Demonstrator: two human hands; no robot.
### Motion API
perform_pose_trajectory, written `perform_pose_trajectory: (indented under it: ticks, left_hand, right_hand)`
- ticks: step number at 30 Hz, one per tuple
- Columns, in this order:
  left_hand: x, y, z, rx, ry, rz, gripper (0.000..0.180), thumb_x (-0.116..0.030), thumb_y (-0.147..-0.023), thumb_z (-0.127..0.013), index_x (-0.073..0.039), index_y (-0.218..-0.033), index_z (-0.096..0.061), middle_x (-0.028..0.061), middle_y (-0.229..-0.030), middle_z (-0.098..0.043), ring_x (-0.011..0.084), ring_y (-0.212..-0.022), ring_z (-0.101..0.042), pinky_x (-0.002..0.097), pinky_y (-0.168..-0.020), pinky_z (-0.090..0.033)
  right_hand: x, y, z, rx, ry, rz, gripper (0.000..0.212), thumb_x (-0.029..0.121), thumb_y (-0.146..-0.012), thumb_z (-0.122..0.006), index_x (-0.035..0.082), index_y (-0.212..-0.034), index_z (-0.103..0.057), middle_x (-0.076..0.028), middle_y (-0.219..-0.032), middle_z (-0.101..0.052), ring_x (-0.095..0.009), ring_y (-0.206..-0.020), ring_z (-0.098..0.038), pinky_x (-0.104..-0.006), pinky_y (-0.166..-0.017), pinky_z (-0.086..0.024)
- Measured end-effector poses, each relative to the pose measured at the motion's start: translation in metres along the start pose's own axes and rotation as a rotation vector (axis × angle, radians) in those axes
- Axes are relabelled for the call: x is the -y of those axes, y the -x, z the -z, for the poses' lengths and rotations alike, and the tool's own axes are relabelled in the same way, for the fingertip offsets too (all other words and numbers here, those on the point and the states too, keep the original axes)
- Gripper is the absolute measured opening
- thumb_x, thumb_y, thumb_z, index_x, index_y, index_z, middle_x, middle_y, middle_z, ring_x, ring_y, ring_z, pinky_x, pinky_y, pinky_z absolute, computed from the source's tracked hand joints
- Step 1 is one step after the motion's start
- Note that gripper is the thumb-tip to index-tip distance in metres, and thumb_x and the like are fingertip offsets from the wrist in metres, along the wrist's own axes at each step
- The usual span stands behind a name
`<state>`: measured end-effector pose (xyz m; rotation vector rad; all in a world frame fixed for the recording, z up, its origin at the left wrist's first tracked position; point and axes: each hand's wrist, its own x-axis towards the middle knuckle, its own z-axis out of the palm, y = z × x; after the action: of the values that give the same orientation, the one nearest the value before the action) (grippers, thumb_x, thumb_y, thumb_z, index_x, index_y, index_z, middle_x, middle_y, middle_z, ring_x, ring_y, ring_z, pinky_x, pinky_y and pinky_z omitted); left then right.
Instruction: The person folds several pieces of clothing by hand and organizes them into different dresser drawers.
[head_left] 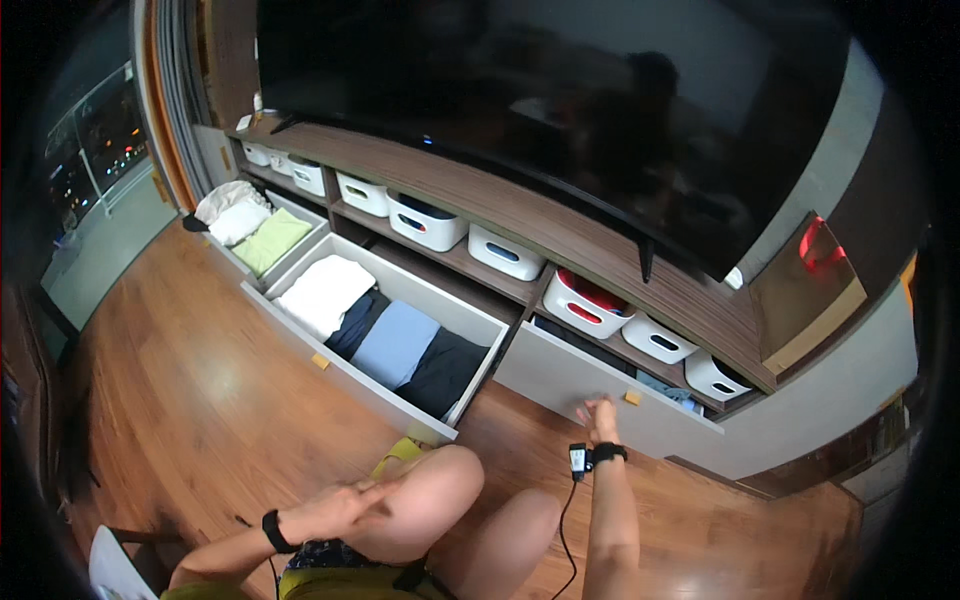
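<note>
My right hand [600, 418] is held close to the front of the right-hand drawer [560, 375], just left of its small yellow pull tab [632, 398]. Its fingers are loosely bent and apart, and nothing shows in them. That drawer is pulled out a little; blue and dark things show inside. My left hand [345, 507] lies on my left knee, fingers stretched out and holding nothing. In front of my knees the middle drawer [385, 388] is pulled far out. It holds folded white cloth [325, 295], a light blue piece [397, 343] and dark clothing [447, 372].
Farther left, another open drawer [222, 257] holds green cloth [272, 241] and white cloth. White bins [425, 228] line the shelf above. A large television [530, 120] stands on the cabinet, with a brown box [808, 295] at its right. A black cable [562, 540] hangs from my right wrist.
</note>
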<state>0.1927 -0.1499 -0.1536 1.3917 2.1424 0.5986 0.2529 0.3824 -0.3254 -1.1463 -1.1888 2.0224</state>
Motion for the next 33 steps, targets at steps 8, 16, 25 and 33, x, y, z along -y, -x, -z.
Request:
perform_pose_trajectory:
  ticks: [8, 16, 25, 33]
  left_hand:
    - [-0.004, 0.068, -0.021, -0.16, -0.039, 0.039, 0.071, -0.025, -0.082, -0.065, -0.003, -0.14, -0.03, 0.019, -0.141, -0.038, 0.0338, -0.113, -0.053, 0.0382, -0.093, -0.046]
    - [0.012, 0.114, -0.044, -0.275, -0.035, 0.215, 0.082, -0.029, -0.081, -0.065, -0.004, -0.144, -0.02, 0.0189, -0.148, -0.025, 0.0353, -0.115, -0.05, 0.0401, -0.092, -0.046]
    - [0.017, 0.207, -0.079, -0.356, 0.093, 0.264, 0.069, -0.035, -0.085, -0.062, -0.017, -0.143, -0.03, 0.017, -0.151, -0.016, 0.0354, -0.131, -0.035, 0.0401, -0.102, -0.038]
    - [0.021, 0.242, -0.089, -0.415, 0.179, 0.308, 0.064, -0.035, -0.084, -0.063, -0.015, -0.14, -0.038, 0.0183, -0.151, -0.016, 0.0351, -0.133, -0.033, 0.0385, -0.103, -0.037]
  right_hand:
    - [0.022, -0.027, -0.009, 0.108, 0.645, 0.24, 0.067, -0.001, -0.076, -0.044, 0.01, -0.141, -0.032, -0.01, -0.12, -0.052, -0.017, -0.089, -0.054, -0.0284, -0.076, -0.044]
    - [-0.036, 0.096, -0.173, 0.961, 1.249, 0.576, 0.036, 0.016, -0.083, -0.064, 0.0, -0.115, -0.058, -0.013, -0.113, -0.062, -0.021, -0.106, -0.057, -0.0325, -0.091, -0.044]
    - [-0.054, 0.172, -0.261, 1.224, 1.439, 0.385, 0.037, 0.019, -0.075, -0.073, 0.001, -0.106, -0.062, -0.011, -0.09, -0.067, -0.02, -0.082, -0.063, -0.031, -0.075, -0.049]
    - [-0.053, 0.202, -0.271, 0.958, 1.534, 0.882, 0.039, 0.011, -0.065, -0.08, 0.007, -0.091, -0.052, -0.012, -0.091, -0.057, -0.028, -0.077, -0.06, -0.038, -0.068, -0.047]
